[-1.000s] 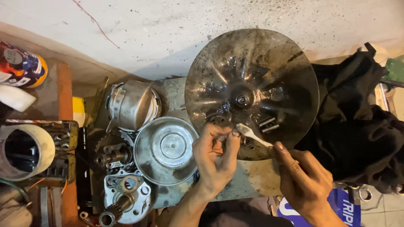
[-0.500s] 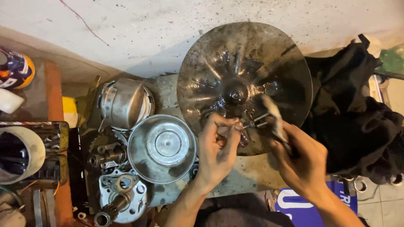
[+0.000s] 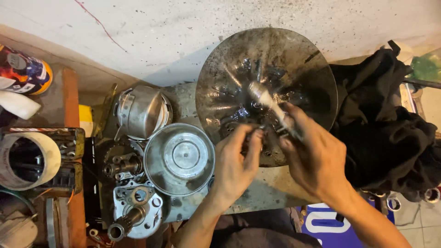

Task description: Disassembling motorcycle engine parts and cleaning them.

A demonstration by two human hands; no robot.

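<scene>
Right fingers: the right hand (image 3: 317,158) is curled shut around the handle of a metal tool (image 3: 268,104), probably a wrench or socket driver; motion blur hides its head, which points up-left toward the hub.
Left fingers: the left hand (image 3: 236,160) has its fingertips (image 3: 257,135) pinched together at the lower middle of the disc; it seems to steady a small part there, but I cannot tell what, if anything, is between them.
Work piece: a large round metal disc (image 3: 220,82) with radial ribs lies flat on the concrete slab (image 3: 268,188), just ahead of both hands and against the pale speckled wall (image 3: 183,32).
Handling: judged by its look, the disc is heavy, rigid cast metal with an oily sheen, so slippery on the face; the rim or the ribs near the hub would give the surest hold.
Left side: a shallow round cover (image 3: 179,158) lies just beside the disc, with a domed housing (image 3: 140,110) behind it and a cluster of gears and a shaft (image 3: 126,225) below.
Right side: a black cloth (image 3: 390,128) is heaped against the disc's right rim.
Open room: little; the bare slab nearest the person is the only free strip, and parts crowd both sides.
</scene>
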